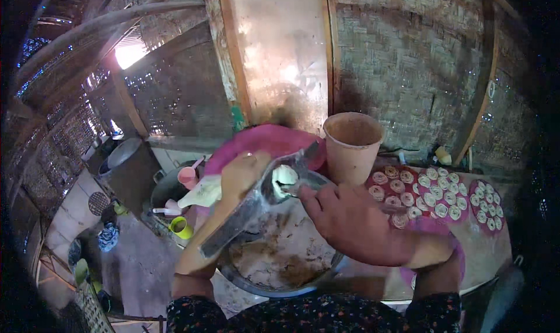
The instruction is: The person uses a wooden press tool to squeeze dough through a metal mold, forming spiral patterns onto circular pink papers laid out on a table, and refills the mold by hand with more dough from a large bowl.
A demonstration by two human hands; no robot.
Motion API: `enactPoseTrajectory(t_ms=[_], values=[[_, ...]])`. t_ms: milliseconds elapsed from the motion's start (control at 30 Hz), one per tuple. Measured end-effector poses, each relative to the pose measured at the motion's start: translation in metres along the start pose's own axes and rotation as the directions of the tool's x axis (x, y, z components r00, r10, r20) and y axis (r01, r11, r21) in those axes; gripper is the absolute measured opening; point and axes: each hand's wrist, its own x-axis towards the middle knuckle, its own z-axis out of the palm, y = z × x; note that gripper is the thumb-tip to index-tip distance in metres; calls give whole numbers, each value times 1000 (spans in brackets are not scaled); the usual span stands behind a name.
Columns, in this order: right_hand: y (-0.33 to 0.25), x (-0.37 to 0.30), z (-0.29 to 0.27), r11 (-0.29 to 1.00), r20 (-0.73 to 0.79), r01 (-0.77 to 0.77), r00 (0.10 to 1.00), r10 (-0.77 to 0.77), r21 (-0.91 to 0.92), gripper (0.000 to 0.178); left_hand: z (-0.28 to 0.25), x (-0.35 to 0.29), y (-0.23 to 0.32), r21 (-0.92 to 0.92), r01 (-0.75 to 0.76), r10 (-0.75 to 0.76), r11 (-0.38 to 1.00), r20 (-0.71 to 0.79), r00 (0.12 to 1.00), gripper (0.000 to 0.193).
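My left hand (248, 172) is wrapped round a long grey press-like tool (242, 219), tilted over the basin. White dough (284, 175) fills the round opening near its upper end. My right hand (356, 219) is closed beside that opening, fingertips touching its edge; what it holds, if anything, is hidden. Below both hands stands a wide metal basin (248, 287) with a crumbly, pale brown and white mass (286, 245) in it. A whitish plastic bag (204, 193) lies just left of my left wrist.
Several coiled dough rounds (440, 194) lie on pink and red sheets at right. A tall pale bucket (353, 149) and a big pink round tray (265, 137) stand behind the basin. At left are a pink dipper (188, 176), a yellow-green cup (181, 228) and a dark pot (166, 190).
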Motion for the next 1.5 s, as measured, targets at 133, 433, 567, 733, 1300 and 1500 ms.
enactPoseTrajectory(t_ms=[133,433,567,733,1300,1500], values=[[17,-22,-18,994,40,-33,999,29,100,37,-8,-12,-36,88,2,0,996,-19,1000,53],[17,-15,-26,962,-16,-218,975,224,163,40,-34,4,-2,35,32,-29,999,-76,997,36],[2,-11,-3,996,20,-27,999,26,86,43,8,-1,0,156,-168,177,973,-47,983,24],[19,-32,-11,972,123,-118,988,94,202,32,-24,-5,-10,60,77,-72,995,-84,994,32],[-4,-13,68,153,157,-241,894,421,958,25,-2,-5,-21,-367,44,-95,929,-120,988,66],[1,-49,84,75,432,-440,896,105,895,28,-17,-6,-44,-390,192,-262,901,-134,956,65]])
